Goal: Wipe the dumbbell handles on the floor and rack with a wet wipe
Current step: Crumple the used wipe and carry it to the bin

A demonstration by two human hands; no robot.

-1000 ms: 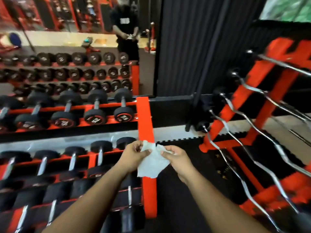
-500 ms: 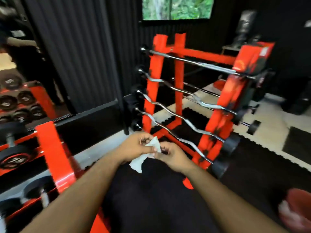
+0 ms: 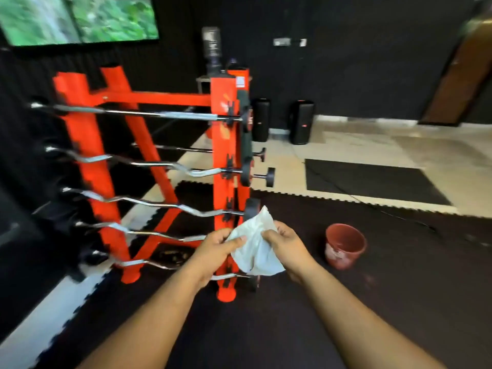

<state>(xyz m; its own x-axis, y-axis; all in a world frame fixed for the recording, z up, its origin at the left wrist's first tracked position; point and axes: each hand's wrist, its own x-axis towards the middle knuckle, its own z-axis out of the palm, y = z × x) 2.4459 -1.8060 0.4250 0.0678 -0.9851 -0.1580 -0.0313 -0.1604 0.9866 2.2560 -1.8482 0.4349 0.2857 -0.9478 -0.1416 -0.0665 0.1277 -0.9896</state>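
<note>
Both hands hold a white wet wipe (image 3: 255, 246) out in front of the chest, above the black rubber floor mat (image 3: 399, 302). The left hand (image 3: 217, 249) pinches its left edge between thumb and fingers; the right hand (image 3: 287, 245) has its grip closed on the right edge. The sheet hangs crumpled between them, one corner sticking up, which suggests it is being spread or refolded to give a clean face for wiping.

No dumbbell shows in this view. Just behind the wipe stands a red barbell rack (image 3: 226, 161) carrying chrome curl bars (image 3: 149, 203) laid across its pegs, so the handles to be cleaned must lie elsewhere. A reddish bucket (image 3: 344, 245) sits on the mat to the right, near the right hand, possibly for used wipes, though motion blur leaves its contents unclear. Two black speakers (image 3: 302, 122) stand by the far wall.
</note>
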